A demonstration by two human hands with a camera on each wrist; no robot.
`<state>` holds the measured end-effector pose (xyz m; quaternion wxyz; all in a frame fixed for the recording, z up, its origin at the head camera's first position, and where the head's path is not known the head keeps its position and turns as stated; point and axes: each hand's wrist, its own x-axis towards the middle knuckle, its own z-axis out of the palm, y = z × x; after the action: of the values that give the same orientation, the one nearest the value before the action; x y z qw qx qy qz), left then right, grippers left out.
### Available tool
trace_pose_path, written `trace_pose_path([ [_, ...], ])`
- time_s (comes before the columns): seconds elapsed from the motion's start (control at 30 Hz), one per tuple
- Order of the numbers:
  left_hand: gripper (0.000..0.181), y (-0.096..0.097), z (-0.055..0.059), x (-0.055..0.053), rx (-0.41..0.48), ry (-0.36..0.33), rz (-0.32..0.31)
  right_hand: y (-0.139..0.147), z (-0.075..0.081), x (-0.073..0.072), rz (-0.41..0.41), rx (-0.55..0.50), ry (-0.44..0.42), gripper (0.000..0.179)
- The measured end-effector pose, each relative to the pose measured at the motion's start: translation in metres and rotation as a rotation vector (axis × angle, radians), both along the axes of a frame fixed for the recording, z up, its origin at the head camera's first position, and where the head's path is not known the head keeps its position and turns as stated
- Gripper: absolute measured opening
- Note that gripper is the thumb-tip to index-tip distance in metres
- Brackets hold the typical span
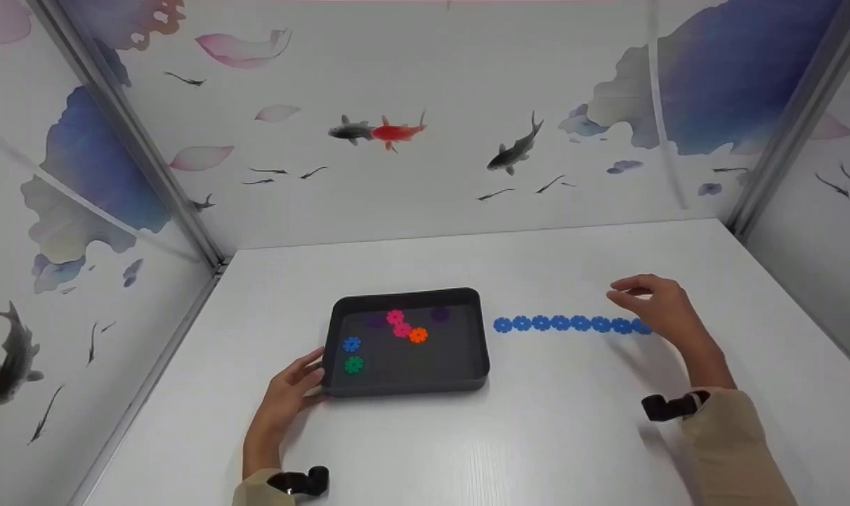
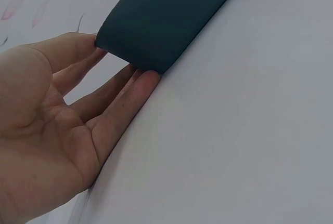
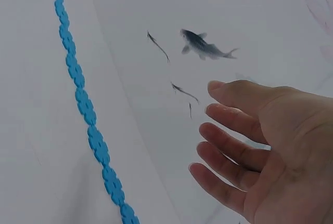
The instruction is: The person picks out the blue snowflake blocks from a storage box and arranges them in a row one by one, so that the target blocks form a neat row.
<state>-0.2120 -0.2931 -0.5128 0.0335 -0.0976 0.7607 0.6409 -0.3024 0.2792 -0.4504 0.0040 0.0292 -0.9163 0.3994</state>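
A dark grey tray [image 1: 411,386] stands on the table, and my left hand [image 1: 284,397] is at its near left corner. In the left wrist view, the fingertips of this hand [image 2: 57,120] touch the tray's outer wall [image 2: 161,21]. Several blue snowflake-shaped discs form a joined row [image 1: 562,322] to the right of the tray. My right hand [image 1: 660,309] is raised over the row's right end and partly hides it. The right wrist view shows its fingers loosely bent, holding nothing, apart from the blue row [image 3: 86,104].
Inside the tray lie a blue disc [image 1: 352,344], a green disc [image 1: 353,365], two pink discs [image 1: 399,324], an orange disc [image 1: 418,335] and two dark purple discs [image 1: 440,314]. Patterned panels [image 1: 425,190] wall the white table [image 1: 537,436] at the back and both sides.
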Motion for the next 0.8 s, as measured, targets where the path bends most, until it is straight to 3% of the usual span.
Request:
trace_pose_path([
  [0.23, 0.049, 0.001, -0.001, -0.001, 0.001, 0.002, -0.009, -0.032, 0.005, -0.001, 0.107, -0.038, 0.042, 0.059],
  [0.8, 0.048, 0.001, -0.001, 0.001, -0.009, 0.009, -0.003, -0.091, -0.003, 0.010, 0.226, -0.076, 0.111, 0.041],
])
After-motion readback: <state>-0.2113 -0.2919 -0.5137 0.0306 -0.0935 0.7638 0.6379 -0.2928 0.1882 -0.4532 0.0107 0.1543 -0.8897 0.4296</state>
